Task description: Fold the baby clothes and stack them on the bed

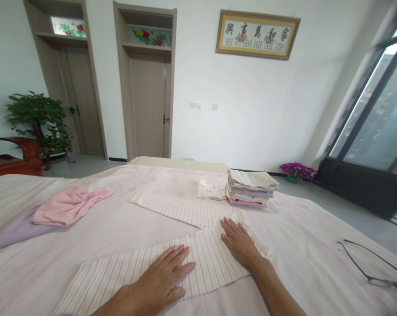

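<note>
A pair of striped trousers (205, 250), cream with thin pink lines, lies spread on the bed, its waist toward the right and its two legs pointing left. My left hand (162, 278) rests flat on the nearer leg, fingers stretched out. On the upper part near the waist lies my right hand (239, 241), palm down with the fingers extended. Neither hand grips the cloth. Just beyond the trousers stand a stack of folded clothes (251, 188) and a small folded white cloth with a print (210, 189).
Crumpled pink clothing (71, 205) and a lilac garment (23, 229) lie on the pale pink bedsheet (119, 237) at left. Eyeglasses (371, 277) rest near the right edge. Beyond the bed are doors, a potted plant (38, 118) and purple flowers (297, 170).
</note>
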Action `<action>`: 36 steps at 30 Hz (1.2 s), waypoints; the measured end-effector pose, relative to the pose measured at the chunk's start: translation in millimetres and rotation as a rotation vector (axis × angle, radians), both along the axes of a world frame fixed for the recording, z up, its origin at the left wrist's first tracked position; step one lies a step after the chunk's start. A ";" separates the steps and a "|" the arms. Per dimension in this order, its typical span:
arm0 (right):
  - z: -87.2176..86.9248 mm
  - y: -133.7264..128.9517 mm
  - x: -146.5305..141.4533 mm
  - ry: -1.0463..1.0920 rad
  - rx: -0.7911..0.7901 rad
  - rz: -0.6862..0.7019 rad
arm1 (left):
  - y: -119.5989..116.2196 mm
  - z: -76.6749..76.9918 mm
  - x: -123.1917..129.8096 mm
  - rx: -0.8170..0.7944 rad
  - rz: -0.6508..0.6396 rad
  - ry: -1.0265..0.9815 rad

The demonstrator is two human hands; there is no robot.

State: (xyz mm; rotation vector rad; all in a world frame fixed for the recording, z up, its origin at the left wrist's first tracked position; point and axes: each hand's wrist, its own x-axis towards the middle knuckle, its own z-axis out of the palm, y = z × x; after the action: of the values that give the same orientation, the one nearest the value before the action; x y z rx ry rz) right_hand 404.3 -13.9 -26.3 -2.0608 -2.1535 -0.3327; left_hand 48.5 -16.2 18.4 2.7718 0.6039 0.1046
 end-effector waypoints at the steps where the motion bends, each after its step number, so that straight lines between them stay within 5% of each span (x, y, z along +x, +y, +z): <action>1: -3.0 0.6 2.1 -0.005 -0.007 0.003 | 0.1 1.8 -0.4 -0.002 -0.011 -0.002; 5: -20.2 6.5 17.7 -0.059 0.099 -0.080 | 3.2 8.7 -12.7 -0.009 -0.053 0.026; 10: -36.3 12.0 32.3 -0.116 0.225 -0.036 | 18.7 3.5 -61.4 0.048 -0.008 0.037; 18: -38.7 12.5 32.9 -0.142 0.248 0.001 | 48.3 -16.4 -160.3 0.128 0.261 0.062; 23: -31.1 13.3 26.9 -0.130 0.227 -0.055 | 78.3 -38.1 -193.9 0.130 0.484 -0.016; 29: -18.5 11.8 16.5 -0.120 0.186 -0.104 | 129.1 -34.8 -167.5 0.117 0.802 -0.159; 36: -23.9 9.3 19.5 -0.086 0.213 -0.049 | 189.1 -19.7 -91.3 0.153 0.639 -0.162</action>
State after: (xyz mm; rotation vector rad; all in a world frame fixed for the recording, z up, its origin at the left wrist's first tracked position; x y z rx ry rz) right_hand 423.9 -4.6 -50.2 -2.0149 -2.0155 -0.6378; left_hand -42.8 172.9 -1.4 2.5587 1.4586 0.5222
